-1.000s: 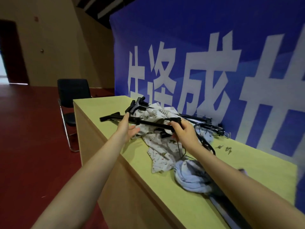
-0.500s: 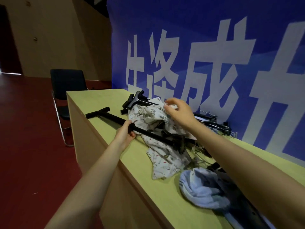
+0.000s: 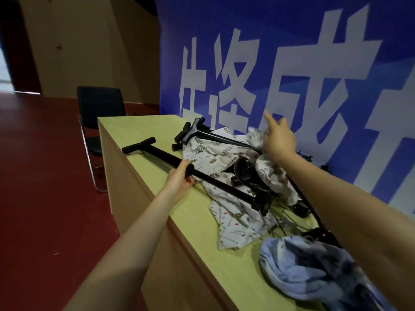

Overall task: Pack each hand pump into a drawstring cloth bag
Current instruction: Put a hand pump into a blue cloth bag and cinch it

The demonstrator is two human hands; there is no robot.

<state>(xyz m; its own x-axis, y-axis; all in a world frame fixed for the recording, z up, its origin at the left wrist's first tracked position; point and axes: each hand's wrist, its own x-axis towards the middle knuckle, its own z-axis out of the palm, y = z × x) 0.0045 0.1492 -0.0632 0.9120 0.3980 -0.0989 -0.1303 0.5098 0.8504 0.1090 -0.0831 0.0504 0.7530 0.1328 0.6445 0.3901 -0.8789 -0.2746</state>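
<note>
hand pump (image 3: pixel 215 180) lies long across the yellow surface (image 3: pixel 202 223), its t-handle pointing far left and its foot down right on the leafy cloth bag (image 3: pixel 235 218). left hand (image 3: pixel 180 178) grips its tube. right hand (image 3: pixel 277 138) pinches the bag's edge up, one finger straight. a second pump (image 3: pixel 195 131) lies behind. a blue bag (image 3: pixel 298 265) sits near. blue banner (image 3: pixel 292 63), red floor (image 3: pixel 45 198), black chair (image 3: pixel 100 104).

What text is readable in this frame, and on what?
"生" (cut off at the top), "逢", "成": large white characters on the blue banner behind the table.
A fourth white character at the right edge is cropped, unreadable.
No legible print on the pumps or the cloth bags.
</note>
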